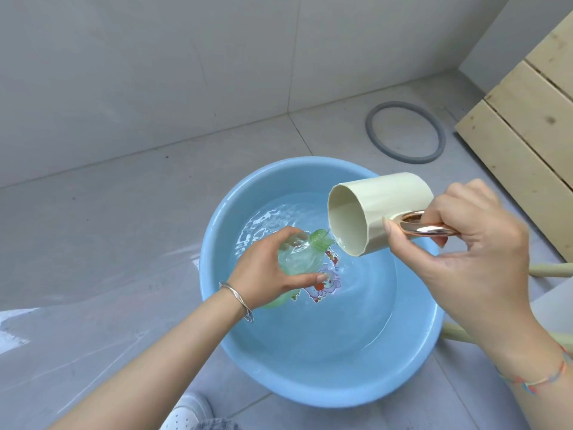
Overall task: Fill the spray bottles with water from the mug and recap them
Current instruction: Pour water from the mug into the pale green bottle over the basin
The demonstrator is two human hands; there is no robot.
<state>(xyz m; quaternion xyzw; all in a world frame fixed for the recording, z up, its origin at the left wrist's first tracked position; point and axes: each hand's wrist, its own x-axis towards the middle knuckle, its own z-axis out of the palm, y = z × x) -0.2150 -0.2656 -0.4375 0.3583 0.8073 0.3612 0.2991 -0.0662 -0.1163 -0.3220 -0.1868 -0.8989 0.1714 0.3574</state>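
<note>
1. Blue plastic basin point(279, 367) sits under both hands, water in it. A cartoon sticker point(325, 283) shows on its bottom just right of the left hand point(263, 268); any lettering on it is too small to read.
2. The left hand is wrapped round the body of the green see-through spray bottle point(297, 256). The bottle is tilted, cap off, its threaded neck aimed toward the right hand point(471, 240).
3. The right hand grips the copper-coloured handle point(424, 228) of the cream mug point(372, 209), thumb laid along the handle, fingers curled round it.
4. The mug is tipped almost on its side, mouth facing the left hand, lower lip just beside the bottle's neck; a thin run of water point(333, 240) crosses between them.
5. The hands are apart, each clamped on its own thing above the basin.
6. There's a silver bangle point(237, 301) on the left wrist and a coloured thread band point(533, 378) on the right.
7. Beyond the right hand, a grey ring point(404, 131) lies on the floor point(124, 243) near pale wooden slats point(527, 135).
</note>
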